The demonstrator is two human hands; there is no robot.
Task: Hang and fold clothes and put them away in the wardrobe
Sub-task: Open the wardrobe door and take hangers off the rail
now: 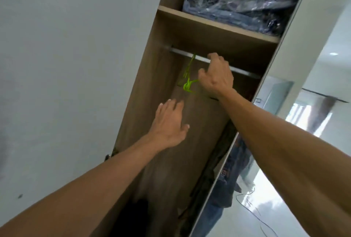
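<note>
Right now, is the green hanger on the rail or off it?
On it: the green hanger hangs from the rail, beside the right hand.

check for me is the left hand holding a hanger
No, the left hand is open and empty, below the green hangers on the rail.

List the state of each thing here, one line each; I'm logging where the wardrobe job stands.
Wardrobe: open, inside visible.
Hanging rail: carries green hangers only.
Green hangers: empty, hooked on the rail.
Plastic-wrapped bundle: lying on the top shelf.
Right hand: raised at the rail, beside the hangers.
Left hand: open, fingers spread, holding nothing.
</note>
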